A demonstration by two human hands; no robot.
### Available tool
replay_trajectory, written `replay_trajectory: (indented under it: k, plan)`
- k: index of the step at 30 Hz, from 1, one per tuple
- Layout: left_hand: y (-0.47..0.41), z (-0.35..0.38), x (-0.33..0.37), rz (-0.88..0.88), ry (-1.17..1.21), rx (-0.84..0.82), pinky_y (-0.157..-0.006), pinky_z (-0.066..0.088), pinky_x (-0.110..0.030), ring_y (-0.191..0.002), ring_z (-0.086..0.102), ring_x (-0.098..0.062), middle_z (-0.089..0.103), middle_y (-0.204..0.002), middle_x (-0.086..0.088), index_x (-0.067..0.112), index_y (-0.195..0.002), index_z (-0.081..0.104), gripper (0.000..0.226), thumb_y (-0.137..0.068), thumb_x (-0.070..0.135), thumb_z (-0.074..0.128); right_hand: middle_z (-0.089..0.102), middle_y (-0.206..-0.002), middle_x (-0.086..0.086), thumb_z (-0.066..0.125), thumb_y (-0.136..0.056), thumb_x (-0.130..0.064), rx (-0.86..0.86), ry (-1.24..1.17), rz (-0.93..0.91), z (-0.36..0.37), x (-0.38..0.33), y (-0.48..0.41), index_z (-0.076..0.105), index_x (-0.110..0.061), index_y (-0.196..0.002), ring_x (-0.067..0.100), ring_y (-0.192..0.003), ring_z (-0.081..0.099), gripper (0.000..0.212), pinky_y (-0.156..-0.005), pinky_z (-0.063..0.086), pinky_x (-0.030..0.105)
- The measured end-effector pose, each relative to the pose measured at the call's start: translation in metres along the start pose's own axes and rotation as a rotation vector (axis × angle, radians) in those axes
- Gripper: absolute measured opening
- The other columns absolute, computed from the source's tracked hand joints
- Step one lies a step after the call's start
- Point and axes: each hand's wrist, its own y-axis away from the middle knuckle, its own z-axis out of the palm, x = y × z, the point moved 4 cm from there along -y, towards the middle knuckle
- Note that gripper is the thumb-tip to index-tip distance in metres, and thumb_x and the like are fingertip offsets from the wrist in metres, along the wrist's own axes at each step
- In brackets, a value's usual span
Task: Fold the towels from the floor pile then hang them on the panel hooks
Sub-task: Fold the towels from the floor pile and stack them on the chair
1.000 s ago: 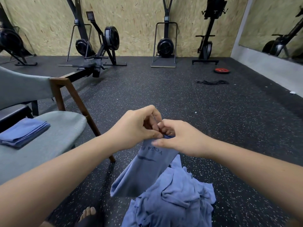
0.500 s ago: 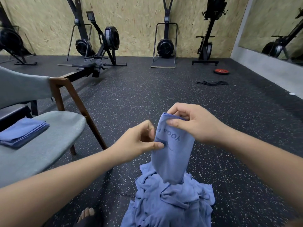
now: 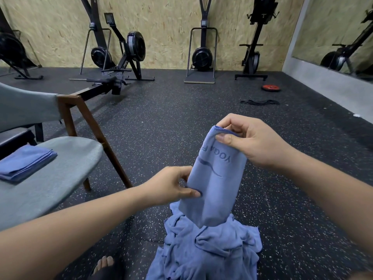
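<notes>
Towel (image 3: 217,188), half-folded, long axis near vertical, hanging just above floor pile (image 3: 207,255); top corner pinched in right hand (image 3: 252,144), left edge pinched in left hand (image 3: 169,188), lower down.

Gym: rowing machines (image 3: 129,57), rubber floor (image 3: 171,118)

Two hands show: one left hand (image 3: 171,186) and one right hand (image 3: 248,142). There is one blue cloth towel with printed lettering (image 3: 214,184), one crumpled pile of blue towels (image 3: 205,251), one folded blue towel stack (image 3: 24,162), one grey padded chair with wooden legs (image 3: 60,174), five black exercise machines (image 3: 201,55), one round red weight plate (image 3: 271,87) and one black cord (image 3: 260,102).
</notes>
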Motion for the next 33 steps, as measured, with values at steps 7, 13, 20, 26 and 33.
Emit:
replay_trajectory:
  k: [7,13,20,26,33]
  plan:
    - [0.001,0.014,-0.035,-0.135,-0.306,-0.166,-0.083,0.056,-0.033,-0.089,0.07,-0.015,0.076,-0.093,0.007,0.025,-0.102,0.077,0.02,-0.089,0.04,0.082,0.077,-0.094,0.01,0.068,-0.105,-0.016,0.159,0.013,-0.003,-0.026,0.003,-0.001,0.072,-0.018,-0.107,0.013,-0.085,0.066,0.004,-0.081,0.05,0.036]
    - [0.003,-0.015,-0.057,-0.217,-0.338,-0.115,-0.082,0.053,-0.035,-0.088,0.065,-0.011,0.067,-0.096,0.014,0.028,-0.094,0.078,0.021,-0.094,0.049,0.078,0.072,-0.081,0.001,0.069,-0.105,-0.021,0.297,0.098,0.032,-0.046,0.017,0.004,0.072,-0.021,-0.103,0.007,-0.076,0.06,0.004,-0.072,0.045,0.03]
    - [0.011,-0.057,-0.07,-0.329,-0.372,-0.015,-0.087,0.048,-0.03,-0.096,0.059,-0.001,0.06,-0.108,0.012,0.028,-0.096,0.079,0.057,-0.086,0.082,0.062,0.071,-0.09,0.017,0.067,-0.106,-0.026,0.408,0.141,0.12,-0.062,0.04,0.009,0.069,-0.024,-0.102,0.013,-0.076,0.058,0.005,-0.074,0.043,0.037]
    - [0.016,-0.094,-0.049,-0.369,-0.328,0.278,-0.049,0.031,-0.03,-0.044,0.04,-0.007,0.049,-0.046,0.008,0.021,-0.076,0.078,0.051,-0.097,0.065,0.065,0.07,-0.088,0.004,0.062,-0.108,-0.026,0.454,0.183,0.182,-0.067,0.064,0.01,0.063,-0.026,-0.101,0.016,-0.08,0.061,0.006,-0.076,0.046,0.04]
    - [0.017,-0.114,-0.033,-0.243,0.126,0.637,-0.062,0.039,-0.033,-0.06,0.049,-0.014,0.063,-0.067,-0.008,0.014,-0.083,0.065,0.027,-0.093,0.032,0.083,0.07,-0.099,0.005,0.057,-0.108,-0.032,0.566,0.215,0.251,-0.063,0.074,0.013,0.059,-0.028,-0.106,0.027,-0.096,0.065,0.006,-0.088,0.05,0.047]
